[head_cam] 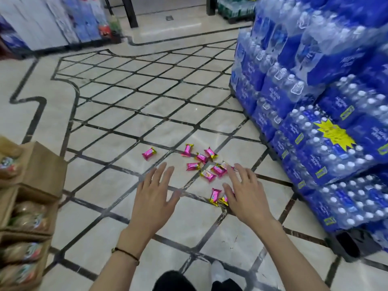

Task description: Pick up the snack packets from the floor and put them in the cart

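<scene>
Several small pink snack packets with gold ends lie scattered on the tiled floor. One packet [149, 153] lies apart to the left; a cluster [201, 158] sits in the middle; another packet [215, 196] lies just left of my right hand. My left hand [154, 196] hovers open above the floor, fingers spread, left of the cluster. My right hand [244, 192] is open too, fingers spread over the nearest packets and partly hiding them. Neither hand holds anything. No cart is in view.
A tall stack of blue shrink-wrapped water bottle packs [315, 101] stands close on the right. Cardboard display boxes of packaged goods [25, 206] stand at the left edge. Shelves of goods [63, 22] line the far left. My feet [218, 271] show at the bottom.
</scene>
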`<action>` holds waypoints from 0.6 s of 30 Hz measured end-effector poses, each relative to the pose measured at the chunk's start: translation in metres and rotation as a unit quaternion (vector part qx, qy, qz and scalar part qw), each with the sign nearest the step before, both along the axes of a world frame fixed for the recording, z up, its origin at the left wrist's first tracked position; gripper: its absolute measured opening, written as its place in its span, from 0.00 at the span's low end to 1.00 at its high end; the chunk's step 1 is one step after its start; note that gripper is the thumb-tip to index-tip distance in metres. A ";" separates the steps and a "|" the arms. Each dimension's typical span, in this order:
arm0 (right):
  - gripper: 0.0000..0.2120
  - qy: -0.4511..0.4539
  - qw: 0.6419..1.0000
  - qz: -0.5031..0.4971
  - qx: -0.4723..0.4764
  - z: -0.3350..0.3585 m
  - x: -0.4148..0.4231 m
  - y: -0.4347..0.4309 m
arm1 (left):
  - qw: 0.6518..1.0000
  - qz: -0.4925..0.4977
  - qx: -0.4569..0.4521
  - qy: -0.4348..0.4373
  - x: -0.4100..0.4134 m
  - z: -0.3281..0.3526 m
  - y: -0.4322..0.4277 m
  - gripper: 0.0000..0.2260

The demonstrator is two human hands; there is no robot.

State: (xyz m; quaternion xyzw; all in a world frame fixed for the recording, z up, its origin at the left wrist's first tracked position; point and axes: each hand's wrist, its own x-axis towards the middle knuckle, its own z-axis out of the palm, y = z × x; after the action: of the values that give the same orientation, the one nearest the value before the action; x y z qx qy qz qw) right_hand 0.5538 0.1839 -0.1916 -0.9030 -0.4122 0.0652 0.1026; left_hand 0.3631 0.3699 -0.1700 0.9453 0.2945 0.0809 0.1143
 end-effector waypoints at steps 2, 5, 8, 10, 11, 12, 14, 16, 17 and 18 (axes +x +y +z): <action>0.25 0.006 1.000 0.002 0.008 -0.005 0.025 0.029 | 1.000 0.010 -0.012 0.010 0.016 -0.004 0.029 0.30; 0.26 0.007 1.000 0.003 -0.005 -0.021 0.058 0.076 | 0.999 0.016 -0.028 0.027 0.044 -0.014 0.082 0.29; 0.26 0.024 0.999 -0.006 -0.022 -0.045 0.087 0.127 | 0.998 0.002 -0.045 0.044 0.075 -0.039 0.142 0.29; 0.26 0.029 0.999 -0.019 -0.037 -0.064 0.104 0.161 | 0.997 -0.024 -0.049 0.056 0.101 -0.059 0.185 0.29; 0.27 0.035 0.998 -0.027 -0.045 -0.073 0.113 0.177 | 0.996 -0.039 -0.052 0.065 0.116 -0.069 0.207 0.29; 0.27 0.044 0.997 -0.036 -0.053 -0.082 0.121 0.192 | 0.994 -0.056 -0.054 0.077 0.132 -0.079 0.226 0.28; 0.27 0.060 0.995 -0.054 -0.056 -0.096 0.136 0.219 | 0.990 -0.087 -0.059 0.095 0.160 -0.094 0.260 0.28; 0.26 0.067 0.994 -0.069 -0.058 -0.109 0.152 0.242 | 0.986 -0.116 -0.062 0.099 0.187 -0.107 0.291 0.27; 0.26 0.070 0.993 -0.076 -0.060 -0.116 0.160 0.251 | 0.984 -0.130 -0.065 0.108 0.201 -0.114 0.306 0.27; 0.26 0.075 0.992 -0.082 -0.062 -0.125 0.168 0.259 | 0.980 -0.143 -0.067 0.119 0.213 -0.122 0.318 0.27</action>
State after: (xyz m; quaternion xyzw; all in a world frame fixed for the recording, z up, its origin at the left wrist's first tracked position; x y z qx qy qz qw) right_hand 0.7216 0.4433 -0.3163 -0.9310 -0.3227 0.1496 0.0823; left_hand 0.5762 0.6883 -0.2917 0.9707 0.1725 -0.0692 0.1523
